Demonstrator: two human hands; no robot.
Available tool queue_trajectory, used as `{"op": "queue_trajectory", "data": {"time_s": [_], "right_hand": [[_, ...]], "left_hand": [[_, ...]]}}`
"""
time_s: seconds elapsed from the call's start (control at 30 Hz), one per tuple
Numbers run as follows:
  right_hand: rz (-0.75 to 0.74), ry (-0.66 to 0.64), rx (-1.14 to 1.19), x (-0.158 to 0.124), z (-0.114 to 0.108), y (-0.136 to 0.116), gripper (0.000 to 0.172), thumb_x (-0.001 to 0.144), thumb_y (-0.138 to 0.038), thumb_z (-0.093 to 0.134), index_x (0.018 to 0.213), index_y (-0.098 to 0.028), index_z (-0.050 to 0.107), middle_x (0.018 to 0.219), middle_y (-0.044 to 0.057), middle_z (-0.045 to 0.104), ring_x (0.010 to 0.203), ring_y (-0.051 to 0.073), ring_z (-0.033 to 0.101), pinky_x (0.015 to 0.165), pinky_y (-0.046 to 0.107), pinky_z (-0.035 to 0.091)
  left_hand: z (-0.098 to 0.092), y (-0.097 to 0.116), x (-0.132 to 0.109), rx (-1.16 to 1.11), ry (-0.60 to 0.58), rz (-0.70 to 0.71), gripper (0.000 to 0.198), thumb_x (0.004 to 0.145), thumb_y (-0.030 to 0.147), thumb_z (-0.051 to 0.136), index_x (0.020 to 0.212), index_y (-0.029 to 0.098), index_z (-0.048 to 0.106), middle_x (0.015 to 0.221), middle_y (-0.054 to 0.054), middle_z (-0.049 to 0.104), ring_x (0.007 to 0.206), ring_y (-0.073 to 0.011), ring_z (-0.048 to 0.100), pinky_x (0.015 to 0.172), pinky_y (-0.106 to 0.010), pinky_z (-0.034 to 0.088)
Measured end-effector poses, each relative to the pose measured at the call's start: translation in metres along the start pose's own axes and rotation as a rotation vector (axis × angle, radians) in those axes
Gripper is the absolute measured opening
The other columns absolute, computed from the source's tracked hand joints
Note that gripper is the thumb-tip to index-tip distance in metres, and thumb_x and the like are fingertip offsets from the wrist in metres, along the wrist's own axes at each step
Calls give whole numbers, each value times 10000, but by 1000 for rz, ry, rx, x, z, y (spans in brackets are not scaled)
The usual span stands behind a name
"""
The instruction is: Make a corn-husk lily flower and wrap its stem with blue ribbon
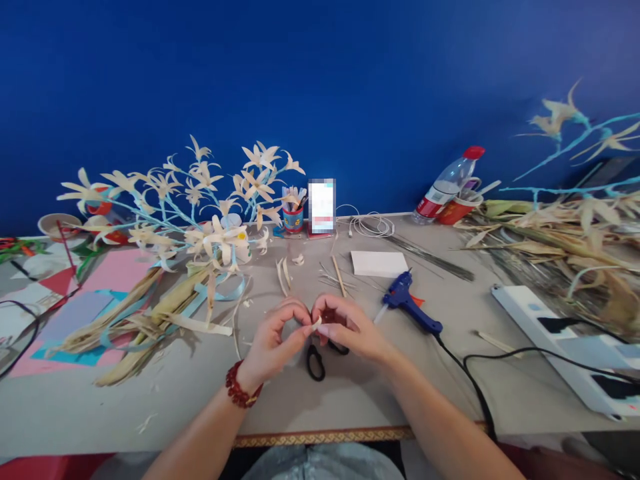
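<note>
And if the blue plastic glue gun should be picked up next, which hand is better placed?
Probably the right hand: the glue gun lies on the right, nearer to it than to the left hand. However, both pinch a small cream piece.

Left hand (280, 335): bare; bracelet (243, 385) at wrist, dark red beads, several rows, small gold-coloured bit on near side.
Right hand (354, 330): bare.
Forearms (433, 407): both bare.
Lap: grey creased cloth (323, 461), garment type unclear.
</note>
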State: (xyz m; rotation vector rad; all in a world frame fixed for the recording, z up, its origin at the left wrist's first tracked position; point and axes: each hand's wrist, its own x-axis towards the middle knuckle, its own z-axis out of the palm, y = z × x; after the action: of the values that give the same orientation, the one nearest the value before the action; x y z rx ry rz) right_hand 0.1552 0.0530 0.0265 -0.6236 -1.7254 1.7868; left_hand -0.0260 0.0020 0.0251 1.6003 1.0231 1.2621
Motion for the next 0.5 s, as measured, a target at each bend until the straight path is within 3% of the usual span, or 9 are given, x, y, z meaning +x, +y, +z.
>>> {"op": "queue_trajectory", "data": {"time_s": [0.33,0.5], "right_hand": [[143,-109,324,2,0,1,276,752,-303,712,786,-180,468,625,-44,557,497,73,532,448,161,464],[164,-156,383,2,1,1,273,751,-296,711,770,-174,467,600,-26,607,486,85,566,429,164,479]], "left_hand": [[-4,8,4,32,-131,35,116,841,257,567,750,186,555,774,-36,610,773,-179,548,942,-404,377],[-5,6,5,28,-159,17,141,834,288,578,736,189,554,750,-37,612,762,-188,558,897,-393,408]]}}
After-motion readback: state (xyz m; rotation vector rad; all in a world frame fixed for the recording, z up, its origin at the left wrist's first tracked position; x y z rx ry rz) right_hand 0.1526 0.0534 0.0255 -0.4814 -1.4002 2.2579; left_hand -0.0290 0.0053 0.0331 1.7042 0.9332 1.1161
